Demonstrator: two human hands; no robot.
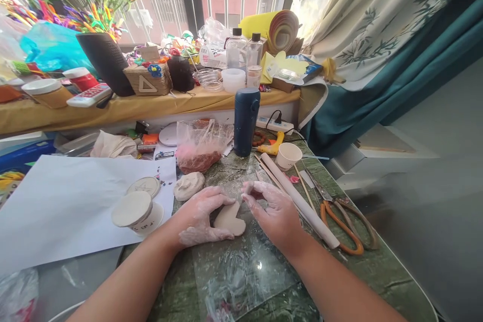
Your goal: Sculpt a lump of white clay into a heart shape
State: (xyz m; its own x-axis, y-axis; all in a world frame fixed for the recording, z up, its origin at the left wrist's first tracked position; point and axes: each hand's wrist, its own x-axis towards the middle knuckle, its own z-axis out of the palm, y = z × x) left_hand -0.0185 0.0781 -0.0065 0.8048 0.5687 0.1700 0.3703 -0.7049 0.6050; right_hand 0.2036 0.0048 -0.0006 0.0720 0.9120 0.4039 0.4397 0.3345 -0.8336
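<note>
Clear plastic film (241, 271) lies crinkled on the green marble-patterned table (362, 271) at its near edge, between the two forearms. Just beyond it, the left hand (202, 216), dusted white, is curled around a flat, pale piece of clay (231, 219) with a notched top, thumb and fingers pinching its left side while it rests on the table. To its right, the right hand (273, 211) hovers close to the clay without touching it, fingers bent and fingertips drawn loosely together; whether they pinch anything cannot be told. A white rolling rod (302, 204) runs diagonally just beside the right hand, and orange-handled scissors (341, 224) lie nearer the table's right edge. Left of the left hand, a white sheet of paper (64, 206) carries two round clay-topped tubs (138, 211), with another clay lump (188, 186) beside the sheet. Toward the far edge stand a dark blue bottle (246, 121), a paper cup (287, 156) and a plastic bag (202, 146).
</note>
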